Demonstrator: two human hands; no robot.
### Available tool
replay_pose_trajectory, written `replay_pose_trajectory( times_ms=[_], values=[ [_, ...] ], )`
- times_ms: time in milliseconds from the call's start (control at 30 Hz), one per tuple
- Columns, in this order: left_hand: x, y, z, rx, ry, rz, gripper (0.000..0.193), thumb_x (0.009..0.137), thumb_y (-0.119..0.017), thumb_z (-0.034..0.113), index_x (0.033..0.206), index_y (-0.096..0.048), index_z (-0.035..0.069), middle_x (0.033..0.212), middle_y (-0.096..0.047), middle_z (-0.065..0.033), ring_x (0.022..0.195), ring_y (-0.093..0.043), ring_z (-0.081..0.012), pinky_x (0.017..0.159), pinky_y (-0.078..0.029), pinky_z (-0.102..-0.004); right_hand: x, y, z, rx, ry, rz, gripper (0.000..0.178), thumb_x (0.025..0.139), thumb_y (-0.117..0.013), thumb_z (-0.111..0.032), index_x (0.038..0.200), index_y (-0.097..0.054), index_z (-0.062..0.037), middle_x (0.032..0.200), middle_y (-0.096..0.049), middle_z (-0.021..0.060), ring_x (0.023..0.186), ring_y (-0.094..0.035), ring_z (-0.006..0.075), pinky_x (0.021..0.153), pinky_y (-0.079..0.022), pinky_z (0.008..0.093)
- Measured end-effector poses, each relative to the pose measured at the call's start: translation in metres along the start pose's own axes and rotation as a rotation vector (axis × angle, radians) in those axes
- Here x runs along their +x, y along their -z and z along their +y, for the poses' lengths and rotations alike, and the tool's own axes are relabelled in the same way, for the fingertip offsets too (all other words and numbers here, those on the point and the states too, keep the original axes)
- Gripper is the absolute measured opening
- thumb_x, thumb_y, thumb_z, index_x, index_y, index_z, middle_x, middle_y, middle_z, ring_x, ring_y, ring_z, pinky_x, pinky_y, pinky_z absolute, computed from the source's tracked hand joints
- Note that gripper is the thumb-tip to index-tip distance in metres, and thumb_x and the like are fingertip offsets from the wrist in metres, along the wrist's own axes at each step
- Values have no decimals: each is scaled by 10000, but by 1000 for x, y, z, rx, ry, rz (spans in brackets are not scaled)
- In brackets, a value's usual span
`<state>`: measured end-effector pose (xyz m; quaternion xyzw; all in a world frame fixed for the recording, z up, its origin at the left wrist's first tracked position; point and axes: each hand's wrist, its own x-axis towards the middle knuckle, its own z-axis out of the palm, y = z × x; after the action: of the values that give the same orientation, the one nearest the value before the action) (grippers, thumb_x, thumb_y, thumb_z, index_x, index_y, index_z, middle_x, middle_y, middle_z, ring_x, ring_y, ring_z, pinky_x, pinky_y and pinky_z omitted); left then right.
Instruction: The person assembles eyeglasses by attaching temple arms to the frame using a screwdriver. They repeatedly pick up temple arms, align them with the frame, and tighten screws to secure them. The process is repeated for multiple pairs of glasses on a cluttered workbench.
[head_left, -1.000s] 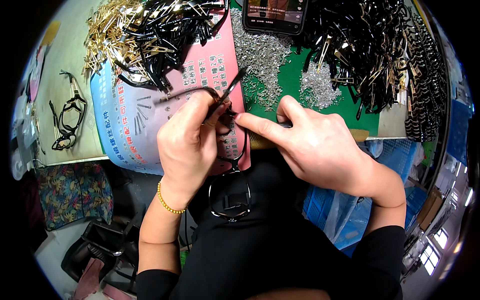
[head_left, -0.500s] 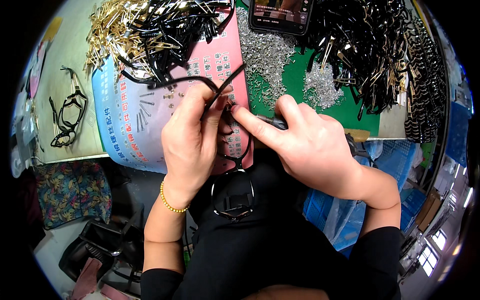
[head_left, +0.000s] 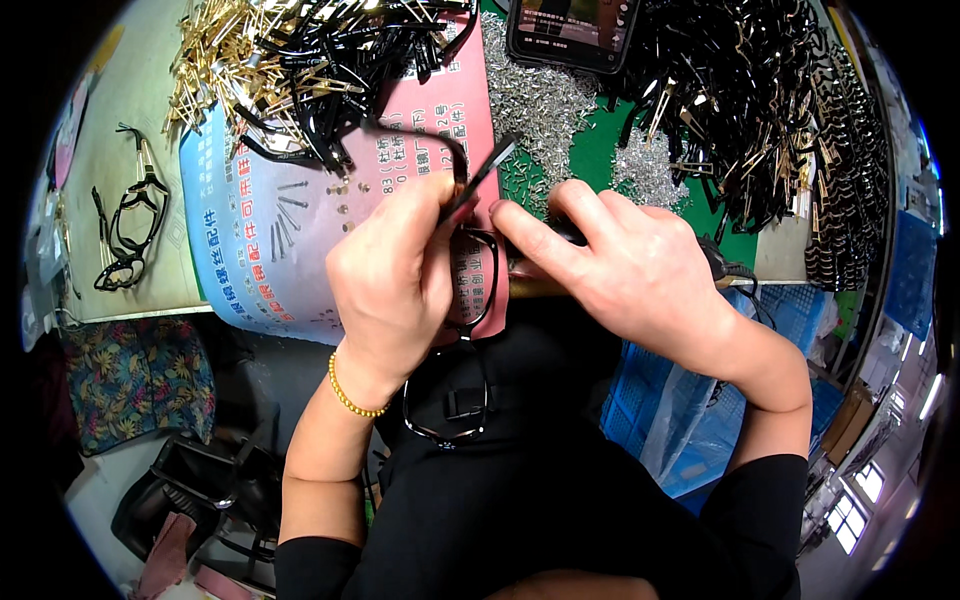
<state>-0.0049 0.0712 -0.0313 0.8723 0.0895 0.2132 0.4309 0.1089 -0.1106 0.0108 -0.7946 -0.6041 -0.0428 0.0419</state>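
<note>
My left hand (head_left: 390, 265) is closed on a dark eyeglass frame (head_left: 447, 438). One lens rim lies over the printed sheet, and the other hangs past the table edge before my black clothing. A black temple arm (head_left: 488, 172) sticks up beyond the left fingertips; its joint with the frame is hidden. My right hand (head_left: 640, 275) is wrapped around a dark corded electric screwdriver (head_left: 713, 262), mostly covered by the palm. Its index finger reaches toward the left fingertips, a small gap apart. Whether it pinches a screw is too small to tell.
Black and gold temple arms (head_left: 330, 60) are heaped at the far left, more (head_left: 735, 90) at the far right. Tiny silver screws (head_left: 545, 110) cover part of the green mat (head_left: 740, 240). A phone (head_left: 570, 35) lies at the back. Another eyeglass frame (head_left: 140, 210) sits left.
My right hand has drawn slightly right, away from the left fingertips, and the screwdriver's metal shaft is no longer seen beside the frame. The frame and temple have turned a little in my left hand.
</note>
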Motion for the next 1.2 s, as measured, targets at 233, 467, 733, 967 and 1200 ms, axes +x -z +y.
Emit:
replay_pose_trajectory(
  times_ms=[233,467,733,967,1200],
  values=[
    [1,-3,-1,-4,-25,35,312,794,-613,-142,1062,-643,15,869,-673,-133,733,-682,-313,637,-530,-371,2,-1,-4,-10,16,15,389,838,-678,-288,1213,-645,-186,915,-573,-8,633,-552,127,483,-465,238],
    [-1,-2,0,-10,28,12,312,815,-613,-135,1087,-638,15,872,-680,-133,729,-688,-288,643,-535,-357,7,-5,-7,25,-4,31,378,849,-683,-300,1191,-623,-152,898,-546,17,643,-558,140,483,-453,254],
    [56,-4,-9,-149,104,189,217,1019,-532,-10,1209,-634,-29,930,-724,-104,724,-705,-138,632,-571,-271,-17,36,7,183,-310,-134,371,875,-706,-82,1223,-587,-123,964,-541,90,715,-635,282,576,-524,398],
    [27,6,2,-513,61,437,356,1107,-420,194,1336,-533,-55,1215,-652,-120,656,-460,-37,536,-403,-204,-41,31,-3,209,-297,-248,605,803,-642,-36,1373,-611,-236,909,-514,102,682,-624,216,514,-521,334],
    [-12,24,1,-503,69,562,233,1097,-437,186,1151,-520,-26,916,-483,-50,729,-416,-128,722,-466,-338,-33,30,-2,202,-282,-253,608,768,-650,-25,1336,-644,-239,935,-534,110,636,-610,194,507,-516,323]
  ],
)
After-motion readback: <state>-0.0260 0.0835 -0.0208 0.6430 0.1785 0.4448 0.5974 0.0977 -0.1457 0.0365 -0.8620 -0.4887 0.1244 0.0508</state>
